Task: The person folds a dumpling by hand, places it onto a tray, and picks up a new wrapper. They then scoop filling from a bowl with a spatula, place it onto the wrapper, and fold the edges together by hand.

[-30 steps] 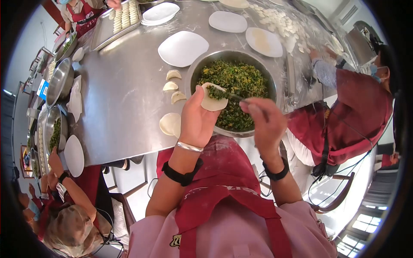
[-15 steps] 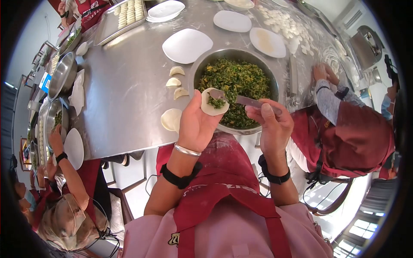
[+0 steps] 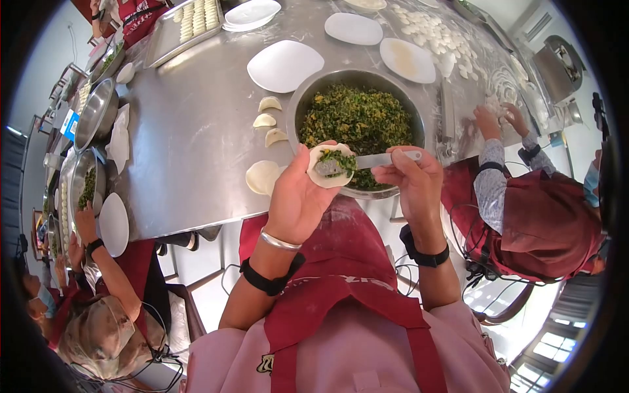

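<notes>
On the fingers of my left hand [image 3: 298, 196] rests a round dumpling wrapper [image 3: 323, 177], held at its edge by the thumb. Green chopped filling [image 3: 336, 161] lies on the wrapper. My right hand [image 3: 416, 187] pinches the handle of a spoon [image 3: 380, 160], whose bowl presses into that filling. Behind both hands stands a large steel bowl [image 3: 298, 118] of chopped green and yellow filling. To its left, several folded dumplings [image 3: 265, 120] sit in a column on the steel table. Flat wrappers [image 3: 261, 177] lie beside my left hand.
White plates [image 3: 285, 65] stand beyond the bowl, and many wrappers [image 3: 436, 36] are spread at the far right. A tray of dumplings [image 3: 187, 29] is at the far left. Co-workers' hands [image 3: 501, 118] work at the right; another person's hand [image 3: 85, 223] is at the left.
The spoon has moved left and levelled over the wrapper, and more filling is on it. My right hand has shifted slightly. The right co-worker's hands have moved apart.
</notes>
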